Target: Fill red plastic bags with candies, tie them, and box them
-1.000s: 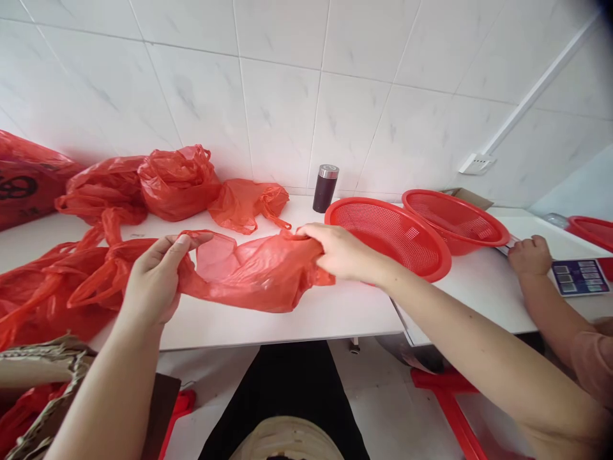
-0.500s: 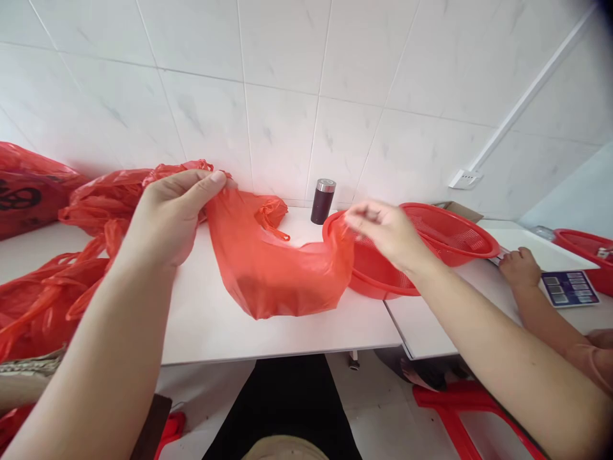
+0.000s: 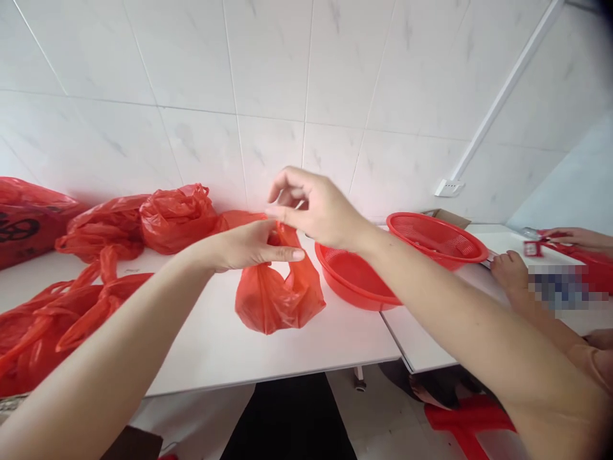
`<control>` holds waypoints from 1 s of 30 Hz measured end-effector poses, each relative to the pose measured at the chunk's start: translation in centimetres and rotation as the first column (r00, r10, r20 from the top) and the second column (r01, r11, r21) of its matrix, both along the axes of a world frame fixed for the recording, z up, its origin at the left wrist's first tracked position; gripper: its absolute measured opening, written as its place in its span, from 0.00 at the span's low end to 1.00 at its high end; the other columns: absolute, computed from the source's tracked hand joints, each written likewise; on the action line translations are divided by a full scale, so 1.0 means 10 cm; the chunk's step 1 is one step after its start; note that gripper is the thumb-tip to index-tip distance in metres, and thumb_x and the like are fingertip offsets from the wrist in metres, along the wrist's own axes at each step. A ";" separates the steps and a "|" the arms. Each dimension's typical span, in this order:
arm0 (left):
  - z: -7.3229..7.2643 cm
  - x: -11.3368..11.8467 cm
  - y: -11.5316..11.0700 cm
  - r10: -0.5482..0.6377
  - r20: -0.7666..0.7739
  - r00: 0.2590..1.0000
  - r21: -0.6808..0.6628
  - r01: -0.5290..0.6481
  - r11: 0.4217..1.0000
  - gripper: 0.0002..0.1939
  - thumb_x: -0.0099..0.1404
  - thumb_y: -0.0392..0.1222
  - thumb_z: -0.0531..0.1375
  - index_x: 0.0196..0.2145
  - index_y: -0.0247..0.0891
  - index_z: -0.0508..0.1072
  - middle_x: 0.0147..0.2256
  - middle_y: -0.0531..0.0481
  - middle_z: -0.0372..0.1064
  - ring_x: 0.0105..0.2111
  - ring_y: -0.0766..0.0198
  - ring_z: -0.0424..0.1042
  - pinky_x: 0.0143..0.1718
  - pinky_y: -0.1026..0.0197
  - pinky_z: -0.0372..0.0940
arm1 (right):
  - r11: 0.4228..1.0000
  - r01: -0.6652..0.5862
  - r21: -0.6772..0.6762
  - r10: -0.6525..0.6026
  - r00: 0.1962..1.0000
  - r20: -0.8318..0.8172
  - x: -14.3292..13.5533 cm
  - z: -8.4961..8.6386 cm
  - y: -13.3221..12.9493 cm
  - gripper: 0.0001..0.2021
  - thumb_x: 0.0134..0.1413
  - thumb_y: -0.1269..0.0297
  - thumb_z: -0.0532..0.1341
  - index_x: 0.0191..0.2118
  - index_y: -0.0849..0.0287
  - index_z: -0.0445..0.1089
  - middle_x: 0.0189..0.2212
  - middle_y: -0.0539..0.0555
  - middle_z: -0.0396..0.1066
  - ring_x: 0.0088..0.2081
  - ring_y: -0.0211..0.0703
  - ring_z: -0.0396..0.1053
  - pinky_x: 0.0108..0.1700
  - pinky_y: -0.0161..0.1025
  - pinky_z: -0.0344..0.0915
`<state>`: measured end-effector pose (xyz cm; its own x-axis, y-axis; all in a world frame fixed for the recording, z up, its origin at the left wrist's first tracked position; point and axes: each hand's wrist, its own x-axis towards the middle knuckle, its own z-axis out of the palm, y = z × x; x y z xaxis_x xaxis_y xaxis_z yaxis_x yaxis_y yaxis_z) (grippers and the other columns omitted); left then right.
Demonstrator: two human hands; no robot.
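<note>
A red plastic bag (image 3: pixel 282 300) hangs just above the white table, its handles drawn together at the top. My left hand (image 3: pixel 251 246) holds the bag's handles from the left, thumb stretched over them. Right above it, my right hand (image 3: pixel 311 204) pinches the upper end of a handle between curled fingers. The two hands nearly touch, and the handle ends are partly hidden behind the fingers. Some dark contents seen through the bag earlier are hard to make out now.
Several filled red bags (image 3: pixel 177 217) lie at the left along the tiled wall. Two red baskets (image 3: pixel 359 278) stand on the right of the white table (image 3: pixel 215 345). Farther right are another person's hands (image 3: pixel 510 271) by a blurred-out device.
Both hands have come together at the bag's top, my right hand moving left and up. The bag has gone from stretched wide to gathered and hanging. Another person's hand now holds a small red item.
</note>
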<state>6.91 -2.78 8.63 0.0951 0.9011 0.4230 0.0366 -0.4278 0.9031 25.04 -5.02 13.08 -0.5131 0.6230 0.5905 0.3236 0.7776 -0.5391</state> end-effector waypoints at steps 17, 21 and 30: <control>0.07 -0.07 -0.02 -0.575 -0.325 0.750 -0.377 0.455 0.807 0.10 0.61 0.46 0.60 0.28 0.38 0.76 0.26 0.50 0.71 0.25 0.65 0.68 0.32 0.62 0.66 | 0.984 -0.051 -0.170 -0.002 0.954 -0.299 0.10 -0.58 -0.25 0.07 0.57 0.63 0.60 0.40 0.55 0.62 0.36 0.50 0.68 0.39 0.37 0.69 0.44 0.38 0.66; 0.07 -0.07 -0.03 -0.493 -0.608 0.622 -0.303 0.392 0.869 0.08 0.60 0.39 0.58 0.33 0.41 0.77 0.30 0.54 0.72 0.26 0.68 0.68 0.31 0.65 0.64 | 0.944 0.061 -0.325 -0.168 0.935 -0.313 0.06 -0.83 -0.01 0.12 0.63 0.55 0.53 0.50 0.51 0.61 0.36 0.50 0.69 0.44 0.40 0.68 0.49 0.43 0.63; -0.44 0.16 -0.06 0.252 -0.639 0.727 0.445 0.083 0.892 0.16 0.58 0.29 0.49 0.41 0.40 0.69 0.41 0.49 0.70 0.34 0.63 0.70 0.31 0.64 0.63 | 0.837 -0.108 -0.537 -0.104 0.931 -0.350 0.00 -1.19 0.04 0.09 0.61 0.63 0.52 0.42 0.54 0.67 0.31 0.47 0.66 0.33 0.35 0.63 0.37 0.35 0.61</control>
<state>8.49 -3.38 4.27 0.4320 0.6681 0.6058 0.6070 -0.7122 0.3526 25.01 -4.61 1.13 -0.3393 0.8922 0.2982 0.0293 0.3269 -0.9446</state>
